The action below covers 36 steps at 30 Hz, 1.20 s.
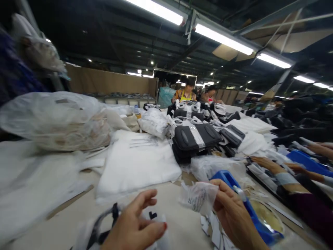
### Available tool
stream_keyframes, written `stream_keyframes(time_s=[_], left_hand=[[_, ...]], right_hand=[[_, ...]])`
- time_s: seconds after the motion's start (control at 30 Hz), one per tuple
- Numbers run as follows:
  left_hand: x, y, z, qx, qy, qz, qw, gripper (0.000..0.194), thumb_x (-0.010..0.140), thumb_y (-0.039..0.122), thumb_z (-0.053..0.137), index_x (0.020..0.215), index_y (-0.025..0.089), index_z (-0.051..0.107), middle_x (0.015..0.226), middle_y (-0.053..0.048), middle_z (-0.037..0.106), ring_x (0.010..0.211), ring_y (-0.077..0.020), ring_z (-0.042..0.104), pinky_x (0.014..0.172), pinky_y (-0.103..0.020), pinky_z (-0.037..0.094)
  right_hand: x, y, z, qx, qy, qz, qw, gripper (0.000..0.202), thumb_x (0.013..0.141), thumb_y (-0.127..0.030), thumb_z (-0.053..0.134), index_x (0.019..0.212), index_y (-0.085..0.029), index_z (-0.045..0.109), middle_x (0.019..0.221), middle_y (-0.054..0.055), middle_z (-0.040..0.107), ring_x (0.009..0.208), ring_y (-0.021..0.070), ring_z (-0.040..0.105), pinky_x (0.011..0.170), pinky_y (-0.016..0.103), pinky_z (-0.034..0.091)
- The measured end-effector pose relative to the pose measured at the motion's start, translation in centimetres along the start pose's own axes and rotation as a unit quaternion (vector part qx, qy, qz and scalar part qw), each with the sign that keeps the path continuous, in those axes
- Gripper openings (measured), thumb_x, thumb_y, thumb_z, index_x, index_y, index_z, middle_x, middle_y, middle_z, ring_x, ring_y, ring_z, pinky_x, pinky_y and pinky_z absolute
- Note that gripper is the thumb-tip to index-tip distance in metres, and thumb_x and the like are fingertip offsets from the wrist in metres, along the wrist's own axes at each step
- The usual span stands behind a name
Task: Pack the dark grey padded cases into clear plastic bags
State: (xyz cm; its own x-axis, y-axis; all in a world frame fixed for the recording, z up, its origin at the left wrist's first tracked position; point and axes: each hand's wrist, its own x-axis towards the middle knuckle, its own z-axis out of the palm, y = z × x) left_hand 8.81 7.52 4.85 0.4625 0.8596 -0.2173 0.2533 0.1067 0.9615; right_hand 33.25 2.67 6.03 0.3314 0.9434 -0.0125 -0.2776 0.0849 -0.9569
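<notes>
My left hand [139,224] is low in the centre of the head view, thumb and fingers apart, above a blurred black item [100,225] in clear plastic. Between the thumb and fingers of my right hand [231,211] is a small translucent bag [201,198] with printed text. Just right of that hand stands a blue tape dispenser [253,211] with a roll of tape. White pieces [214,229] lie beneath the bag. A stack of white foam sheets [140,163] rests beyond both hands.
Black cases [196,137] with white bands are piled behind the dispenser. A large plastic bag [59,121] bulges at the left. A co-worker's hands [267,165] reach in from the right near a second blue dispenser [309,162]. Other people sit farther back.
</notes>
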Motion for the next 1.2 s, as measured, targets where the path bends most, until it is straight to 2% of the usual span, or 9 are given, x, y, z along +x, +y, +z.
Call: stream_keyframes(time_s=[0.07, 0.23, 0.43, 0.6, 0.8, 0.9, 0.97, 1.07, 1.2], left_hand=[[-0.1, 1.2, 1.9, -0.089, -0.010, -0.017, 0.996, 0.091, 0.046, 0.041, 0.079, 0.126, 0.022, 0.041, 0.130, -0.014, 0.046, 0.078, -0.0192, 0.058, 0.071, -0.032, 0.048], [-1.3, 3.2, 1.3, -0.222, -0.018, -0.035, 0.974, 0.029, 0.051, 0.028, 0.072, 0.068, 0.014, 0.054, 0.064, -0.002, 0.059, 0.061, -0.0122, 0.050, 0.059, -0.023, 0.036], [-3.7, 3.3, -2.5, -0.010, 0.030, 0.004, 0.999, 0.018, 0.053, 0.023, 0.067, 0.063, 0.014, 0.055, 0.056, 0.005, 0.048, 0.055, -0.0094, 0.040, 0.052, -0.023, 0.027], [-4.4, 3.0, -3.8, -0.013, 0.014, -0.009, 1.000, 0.026, 0.048, 0.024, 0.073, 0.067, 0.014, 0.057, 0.057, 0.005, 0.050, 0.055, -0.0093, 0.042, 0.050, -0.021, 0.030], [-6.0, 1.2, -6.8, -0.110, 0.095, -0.020, 0.989, 0.027, 0.052, 0.029, 0.070, 0.061, 0.014, 0.050, 0.052, 0.005, 0.049, 0.044, -0.0068, 0.040, 0.042, -0.019, 0.029], [-7.5, -0.2, -7.2, 0.043, 0.068, 0.024, 0.996, 0.011, 0.063, 0.021, 0.059, 0.071, 0.014, 0.053, 0.063, 0.001, 0.054, 0.055, -0.0107, 0.049, 0.052, -0.023, 0.039], [-8.5, -1.3, -6.9, 0.249, 0.026, 0.116, 0.961, 0.032, 0.062, 0.006, 0.051, 0.092, 0.015, 0.056, 0.087, -0.005, 0.059, 0.079, -0.0169, 0.055, 0.072, -0.030, 0.046], [-8.9, -2.6, -5.8, 0.491, -0.036, 0.247, 0.835, 0.065, 0.060, -0.002, 0.048, 0.120, 0.024, 0.045, 0.125, -0.011, 0.047, 0.104, -0.0255, 0.049, 0.088, -0.044, 0.043], [-7.7, -3.1, -4.8, 0.587, -0.043, 0.322, 0.742, 0.031, 0.078, 0.009, 0.047, 0.108, 0.019, 0.050, 0.123, -0.012, 0.049, 0.094, -0.0240, 0.052, 0.075, -0.038, 0.047]], right_hand=[[-1.4, 1.5, 2.0, 0.003, -0.052, -0.006, 0.999, 0.018, 0.072, -0.041, 0.068, 0.077, -0.024, 0.061, 0.083, 0.001, 0.066, 0.075, 0.0159, 0.058, 0.067, 0.025, 0.045], [-3.2, 3.5, 4.1, -0.046, -0.095, -0.068, 0.992, 0.016, 0.074, -0.040, 0.066, 0.081, -0.026, 0.064, 0.110, 0.005, 0.064, 0.100, 0.0233, 0.056, 0.082, 0.031, 0.044], [-2.7, 2.0, 7.6, 0.101, -0.260, 0.198, 0.940, 0.056, 0.068, -0.048, 0.067, 0.117, -0.022, 0.056, 0.093, 0.008, 0.069, 0.083, 0.0227, 0.062, 0.074, 0.034, 0.045], [-3.0, 3.4, 10.6, 0.000, -0.202, 0.185, 0.962, 0.039, 0.053, -0.031, 0.084, 0.084, -0.018, 0.064, 0.061, -0.003, 0.063, 0.053, 0.0092, 0.054, 0.053, 0.021, 0.039], [-2.6, 4.3, 9.7, 0.025, -0.127, 0.201, 0.971, 0.032, 0.053, -0.034, 0.084, 0.070, -0.017, 0.063, 0.057, -0.002, 0.062, 0.048, 0.0065, 0.051, 0.043, 0.015, 0.036], [-2.4, 4.1, 8.7, 0.041, -0.063, 0.222, 0.972, 0.035, 0.048, -0.033, 0.086, 0.069, -0.017, 0.064, 0.055, -0.004, 0.059, 0.042, 0.0030, 0.046, 0.036, 0.011, 0.031], [-2.3, 4.2, 8.0, 0.048, -0.038, 0.230, 0.971, 0.034, 0.048, -0.031, 0.087, 0.069, -0.016, 0.064, 0.054, -0.005, 0.057, 0.040, 0.0014, 0.043, 0.034, 0.010, 0.029], [-2.5, 4.5, 7.1, 0.042, -0.026, 0.253, 0.966, 0.033, 0.048, -0.030, 0.087, 0.068, -0.016, 0.064, 0.054, -0.005, 0.057, 0.040, 0.0014, 0.044, 0.034, 0.009, 0.030], [-3.0, 5.0, 6.4, 0.032, -0.032, 0.265, 0.963, 0.032, 0.049, -0.031, 0.086, 0.070, -0.018, 0.065, 0.059, -0.003, 0.061, 0.046, 0.0057, 0.051, 0.039, 0.013, 0.039]])
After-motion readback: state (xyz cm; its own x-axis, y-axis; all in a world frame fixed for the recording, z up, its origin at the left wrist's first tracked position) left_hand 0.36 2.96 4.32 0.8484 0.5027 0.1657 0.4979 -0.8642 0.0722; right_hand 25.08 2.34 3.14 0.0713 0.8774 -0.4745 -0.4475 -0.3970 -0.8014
